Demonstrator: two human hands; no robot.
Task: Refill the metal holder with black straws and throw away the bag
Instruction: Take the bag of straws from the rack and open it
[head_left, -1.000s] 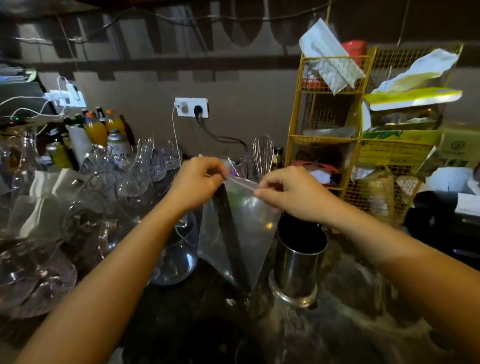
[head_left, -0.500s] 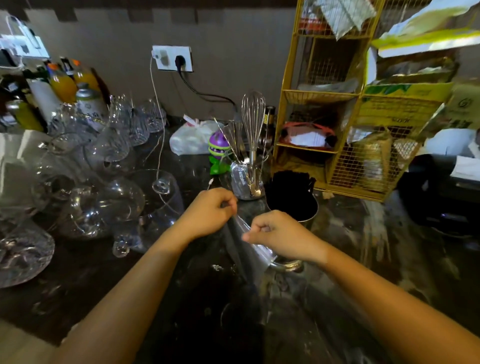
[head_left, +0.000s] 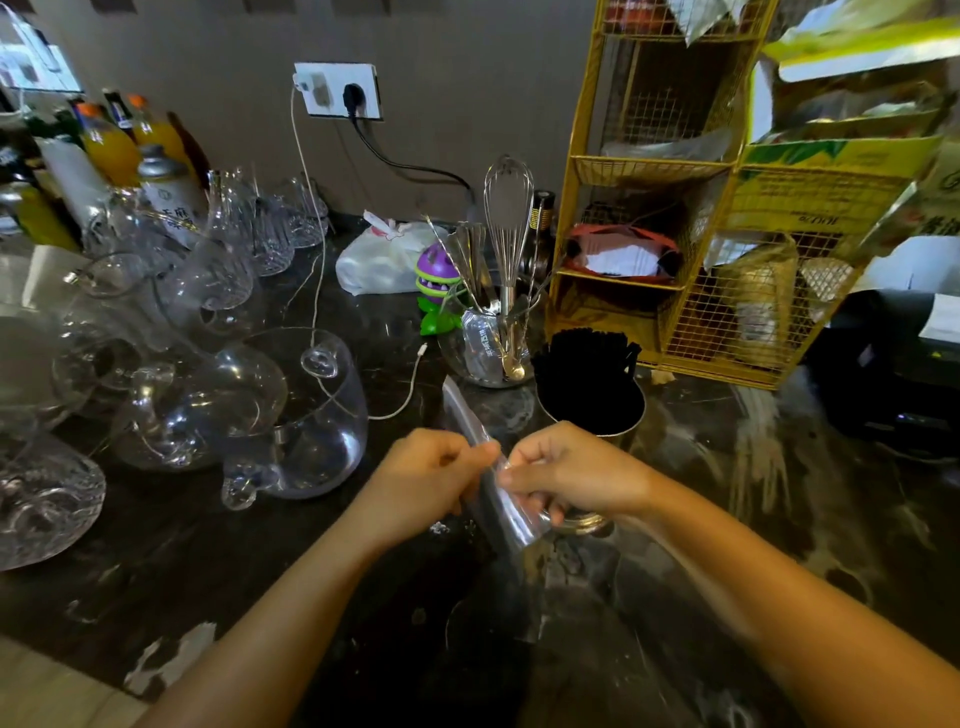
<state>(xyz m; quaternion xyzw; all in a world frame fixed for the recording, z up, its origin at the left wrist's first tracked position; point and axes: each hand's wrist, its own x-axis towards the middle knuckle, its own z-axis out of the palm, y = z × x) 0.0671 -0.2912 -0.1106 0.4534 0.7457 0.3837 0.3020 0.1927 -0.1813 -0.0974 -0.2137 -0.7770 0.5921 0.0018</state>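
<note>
A clear plastic bag (head_left: 493, 483), folded into a narrow strip, runs between my two hands above the dark counter. My left hand (head_left: 423, 480) pinches its left side and my right hand (head_left: 563, 475) grips its right side, both closed on it. Just behind my right hand stands the metal holder (head_left: 631, 415), packed with upright black straws (head_left: 584, 358). I see no straws inside the bag.
Glass jugs and cups (head_left: 291, 410) crowd the counter's left side. A glass jar with a whisk and spoons (head_left: 493, 348) stands left of the holder, with a yellow wire rack (head_left: 670, 218) behind. A white charging cable (head_left: 410, 384) lies on the dark marble counter (head_left: 208, 545).
The bag has gone from a wide sheet held up over the holder to a narrow folded strip held low in front of it. The straws now show in the holder.
</note>
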